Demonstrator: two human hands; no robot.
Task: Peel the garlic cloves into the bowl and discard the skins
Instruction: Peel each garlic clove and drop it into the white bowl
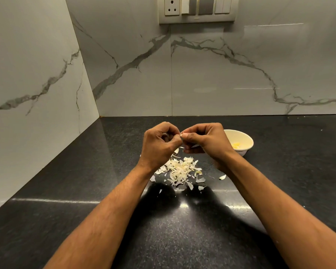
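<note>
No lettering, label, brand or number can be read anywhere. The switch plate (197, 9) on the marble wall (202, 74) bears no legible marking, though fine print there may be too small to resolve.

We see the skins (177, 170) heaped on the tabletop (85, 191) beneath both hands, the bowl (241, 141) behind and right, holding what may be peeled cloves (235, 145).

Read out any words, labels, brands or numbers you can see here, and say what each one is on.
None can be read. The switch panel on the wall, the bowl and the counter show no print. The two hands hide most of the garlic clove.
</note>
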